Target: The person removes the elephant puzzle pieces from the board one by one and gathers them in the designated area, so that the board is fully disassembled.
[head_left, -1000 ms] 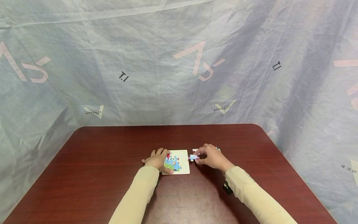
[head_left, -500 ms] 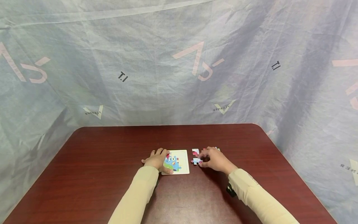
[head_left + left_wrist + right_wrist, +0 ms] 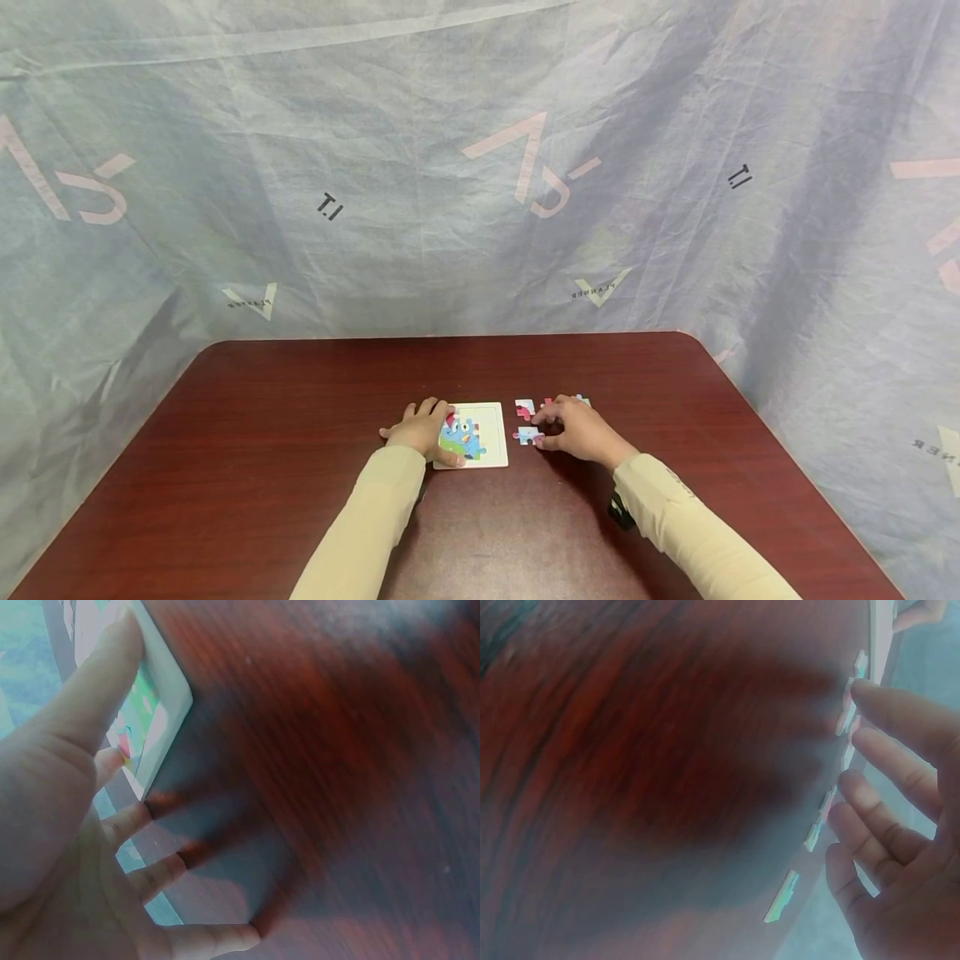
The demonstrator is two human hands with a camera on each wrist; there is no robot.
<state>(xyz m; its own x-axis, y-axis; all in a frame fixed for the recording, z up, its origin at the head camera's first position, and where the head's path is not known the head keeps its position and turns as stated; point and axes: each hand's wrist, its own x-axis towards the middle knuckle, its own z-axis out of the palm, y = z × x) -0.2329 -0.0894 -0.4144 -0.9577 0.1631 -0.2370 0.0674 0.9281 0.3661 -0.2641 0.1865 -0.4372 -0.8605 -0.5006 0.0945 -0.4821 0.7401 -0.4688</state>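
Note:
A square white puzzle board (image 3: 492, 429) lies on the table, with a partly assembled picture of a blue cartoon animal (image 3: 467, 437) on its left side. My left hand (image 3: 417, 433) rests across its left edge. In the left wrist view, the thumb (image 3: 112, 671) lies straight on the board while several spread fingers touch the tabletop. To the right of the board is a light-blue puzzle piece (image 3: 528, 435), flat on the table. Over its right end is my right hand (image 3: 573, 427), thumb tip touching it and index fingertip close to its far side, the fingers loosely bent.
Beyond that piece lies a white and red puzzle piece (image 3: 524, 408). More loose pieces (image 3: 583, 400) show partly behind the right hand, and the right wrist view has several in a row, including a green one (image 3: 782, 898). A hanging grey sheet (image 3: 420, 208) surrounds the brown table (image 3: 300, 467).
My right hand has moved right and slightly toward me, and the light-blue piece shifted with it, away from the board. The white and red piece is now more exposed. The left hand stayed put.

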